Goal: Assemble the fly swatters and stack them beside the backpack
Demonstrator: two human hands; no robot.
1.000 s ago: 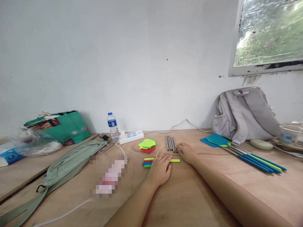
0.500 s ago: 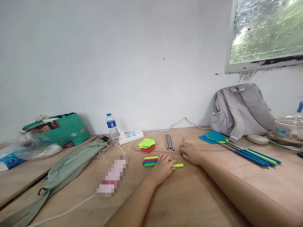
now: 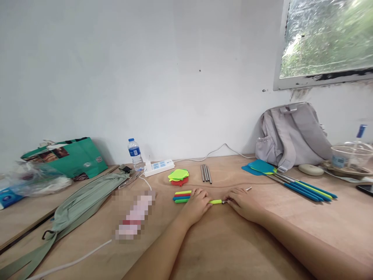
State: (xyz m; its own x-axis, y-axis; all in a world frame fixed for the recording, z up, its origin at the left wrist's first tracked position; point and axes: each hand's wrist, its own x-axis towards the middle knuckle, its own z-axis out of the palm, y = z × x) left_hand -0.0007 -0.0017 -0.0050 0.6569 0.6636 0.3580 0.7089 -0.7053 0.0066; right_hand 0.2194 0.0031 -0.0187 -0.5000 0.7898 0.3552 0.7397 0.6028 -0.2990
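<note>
The head view showed the work partway along, as far as the things on the worktop [image 3: 221, 245] let one judge. At the right lay a bundle of swatters [image 3: 310, 189], their flat blue and yellow-green heads, metal shafts and coloured handles seemingly joined, so those looked done. In front of the person, another set of parts was in hand: the left hand [image 3: 198, 204] had its fingers closed over a yellow handle [image 3: 216, 202], whose end stuck out towards the right, and the right hand [image 3: 243, 200] had its fingers pinched around a metal rod [image 3: 248, 189]. The rod's near end met the end of that handle between the two hands, low over the worktop; whether it had gone inside could not be told. Much seemed left. Loose handles [image 3: 182, 196] in yellow, red, blue and green lay side by side, partly covered by the left hand, with no rods showing in their visible ends. Beyond the hands, a small group of spare rods [image 3: 206, 174] lay together, and left of them was a pile of loose swatter heads [image 3: 178, 176], yellow-green above red, none of which appeared to be fitted yet.
</note>
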